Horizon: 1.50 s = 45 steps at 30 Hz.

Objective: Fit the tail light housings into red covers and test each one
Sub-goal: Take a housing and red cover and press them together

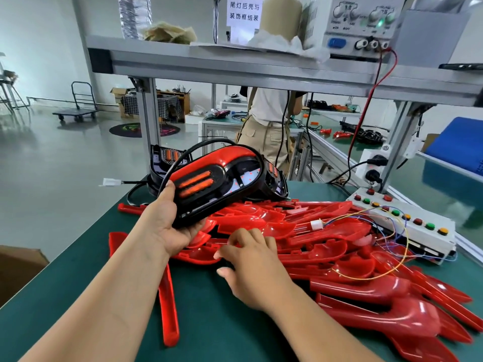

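Observation:
My left hand [167,223] grips the near end of a black tail light housing [209,178] with a red cover fitted over it, held tilted above the green table. Its two orange bars face me and a black cable loops over its top. My right hand [251,259] rests with curled fingers on the heap of loose red covers [339,246], pinching the edge of one. More black housings [167,163] stand behind the held one.
A white test box with coloured buttons [407,223] lies at the right, its thin wires and white connector [316,224] trailing over the covers. A power supply [360,27] sits on the shelf above. A person [266,118] stands behind the bench.

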### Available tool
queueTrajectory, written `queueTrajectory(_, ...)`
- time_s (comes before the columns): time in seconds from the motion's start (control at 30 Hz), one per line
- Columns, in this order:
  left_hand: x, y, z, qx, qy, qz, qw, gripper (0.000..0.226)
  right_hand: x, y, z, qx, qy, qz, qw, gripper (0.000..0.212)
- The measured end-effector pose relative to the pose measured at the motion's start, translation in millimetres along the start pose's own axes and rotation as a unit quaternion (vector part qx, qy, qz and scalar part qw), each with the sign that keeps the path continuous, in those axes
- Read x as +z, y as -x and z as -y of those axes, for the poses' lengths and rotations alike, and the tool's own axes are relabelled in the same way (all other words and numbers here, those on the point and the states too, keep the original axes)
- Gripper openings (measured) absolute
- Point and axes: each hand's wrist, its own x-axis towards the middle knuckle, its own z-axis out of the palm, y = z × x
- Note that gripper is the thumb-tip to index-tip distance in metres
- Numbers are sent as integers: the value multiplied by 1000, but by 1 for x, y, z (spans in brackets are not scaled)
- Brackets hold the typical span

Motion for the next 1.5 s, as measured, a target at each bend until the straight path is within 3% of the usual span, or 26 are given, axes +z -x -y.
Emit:
queueTrajectory(0.1, 0, 1, 0, 10, -7, 2, 1000, 44, -4, 1, -5, -17, -45, -3, 999, 14)
queueTrajectory(0.17, -1, 1, 0, 18, -16, 4, 1000, 44, -13, 4, -11, -20, -166, 13, 986, 10)
queueTrajectory(0.27, -2, -1, 1, 29, -17, 7, 999, 43, -28, 8, -21, 32, -272, 33, 961, 16)
queueTrajectory(0.33, -2, -4, 3, 34, -17, 3, 999, 41, -34, 10, -24, 34, -234, 59, 970, 6)
queueTrajectory(0.47, -3, -8, 8, 37, -23, 4, 999, 38, -44, 8, -18, 18, -179, 66, 981, 22)
queueTrajectory(0.57, 5, -5, 17, 26, -36, 17, 999, 36, -73, 13, -30, 87, -183, -9, 979, 17)
queueTrajectory(0.7, 15, -1, 31, 27, -60, 31, 997, 39, -126, 34, -70, 177, -117, -33, 977, 17)
queueTrajectory(0.87, 21, 6, 42, 34, -75, 50, 995, 36, -144, 78, -111, 272, 19, 64, 960, 10)
queueTrajectory(1.0, 23, 10, 42, 31, -71, 56, 995, 35, -135, 107, -122, 275, 62, 99, 954, 28)
queueTrajectory(1.17, 22, 12, 40, 30, -70, 38, 996, 32, -146, 140, -110, 301, -26, -65, 951, 28)
queueTrajectory(1.3, 22, 11, 40, 29, -71, 41, 996, 32, -151, 190, -108, 355, -4, -34, 934, 27)
queueTrajectory(1.37, 22, 11, 41, 31, -75, 53, 995, 32, -146, 209, -103, 363, -44, -30, 930, 29)
queueTrajectory(1.43, 23, 11, 42, 31, -78, 62, 995, 32, -136, 217, -99, 369, -75, -75, 923, 30)
queueTrajectory(1.5, 25, 13, 45, 30, -80, 73, 994, 31, -125, 213, -97, 392, -85, -120, 908, 16)
